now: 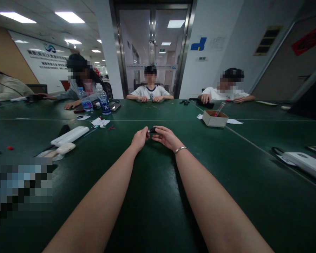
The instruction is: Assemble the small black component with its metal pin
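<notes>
Over the middle of the green table (152,196), my two hands meet at a small black object with a shiny metal end (152,130). My left hand (140,138) pinches the metal end between thumb and fingers. On the black end, the thumb and fingertips of my right hand (168,137) are closed, with its lower fingers partly stretched out underneath. The object's kind is too small to make out, and fingers hide parts of it. A silver bracelet (180,149) circles my right wrist.
Left lie a white power strip (70,136), papers (100,122) and water bottles (103,100). A small open box (215,118) stands ahead right, another white device (307,163) at far right. Several people sit around, including one person opposite (150,92).
</notes>
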### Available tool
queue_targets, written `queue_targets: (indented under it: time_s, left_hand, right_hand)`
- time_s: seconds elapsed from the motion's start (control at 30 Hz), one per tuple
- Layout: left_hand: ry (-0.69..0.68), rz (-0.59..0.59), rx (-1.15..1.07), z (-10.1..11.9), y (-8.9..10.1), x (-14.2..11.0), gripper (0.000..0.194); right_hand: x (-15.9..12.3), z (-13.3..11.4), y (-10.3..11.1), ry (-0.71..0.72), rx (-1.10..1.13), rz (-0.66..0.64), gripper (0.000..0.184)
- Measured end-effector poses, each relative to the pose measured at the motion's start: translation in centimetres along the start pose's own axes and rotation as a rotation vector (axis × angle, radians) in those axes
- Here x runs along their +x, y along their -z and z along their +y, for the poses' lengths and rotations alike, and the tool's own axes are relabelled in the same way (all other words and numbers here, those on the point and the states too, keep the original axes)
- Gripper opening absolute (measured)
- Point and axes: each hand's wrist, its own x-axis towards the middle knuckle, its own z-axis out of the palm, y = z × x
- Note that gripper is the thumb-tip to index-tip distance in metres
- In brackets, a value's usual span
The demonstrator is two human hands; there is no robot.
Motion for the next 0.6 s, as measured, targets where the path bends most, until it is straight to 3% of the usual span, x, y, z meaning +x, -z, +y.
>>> queue_targets:
  time_s: [0.07,0.2,0.33,0.5,0.6]
  left_hand:
    - [-0.005,-0.016,0.021,0.05,0.02,-0.06,0.045]
    - [-0.002,0.006,-0.023,0.46,0.07,-0.36,0.028]
    - [0.009,-0.006,0.022,0.30,0.08,-0.21,0.042]
    - [0.000,0.001,-0.044,0.03,0.00,0.00,0.030]
    - [0.015,-0.009,-0.045,0.27,0.01,-0.14,0.037]
  right_hand:
    - [0.04,0.04,0.01,0.002,-0.001,0.004,0.014]
    - [0.09,0.08,0.03,0.007,-0.008,0.003,0.015]
    - [0.05,0.03,0.03,0.005,-0.009,0.001,0.015]
    - [0.01,-0.04,-0.03,0.004,-0.011,0.000,0.015]
    - [0.05,-0.02,-0.05,0.004,-0.010,0.006,0.015]
